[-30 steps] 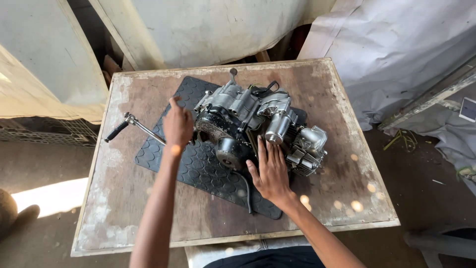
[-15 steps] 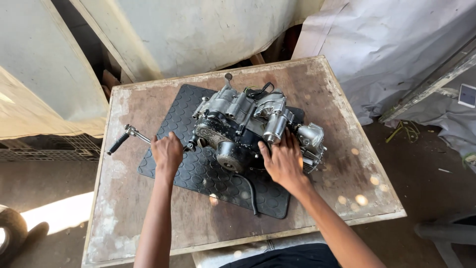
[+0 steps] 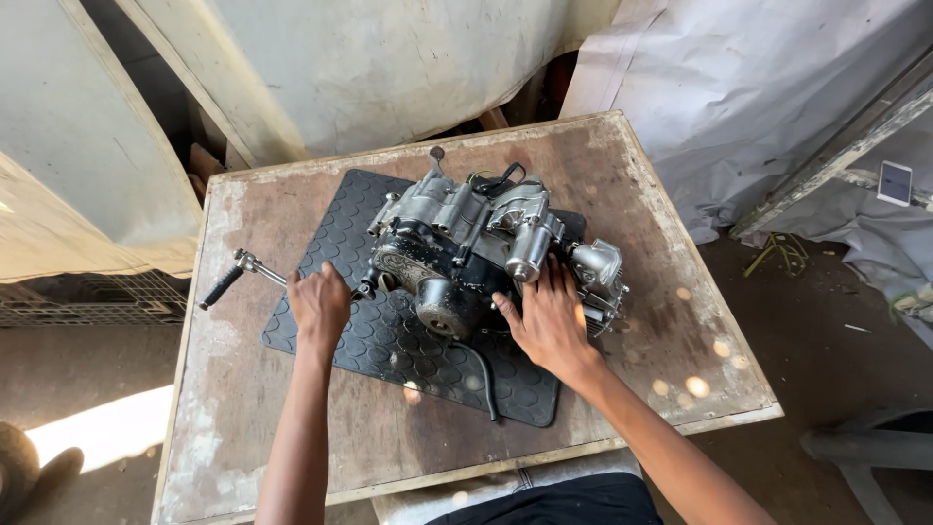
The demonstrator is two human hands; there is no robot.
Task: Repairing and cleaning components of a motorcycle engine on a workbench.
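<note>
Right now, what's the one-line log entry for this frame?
left hand on ratchet wrench | right hand flat on engine | engine on rubber mat | wooden table

Only screen we can spot is a phone (image 3: 895,182), way off at the right edge, well apart from the table (image 3: 680,321). It's a small upright rectangle, tilted a bit, lying on grey sheeting (image 3: 855,228) beside a slanted beam (image 3: 826,165). Its face looks pale, whitish. We can't make out any packages, labels or signs.
</note>
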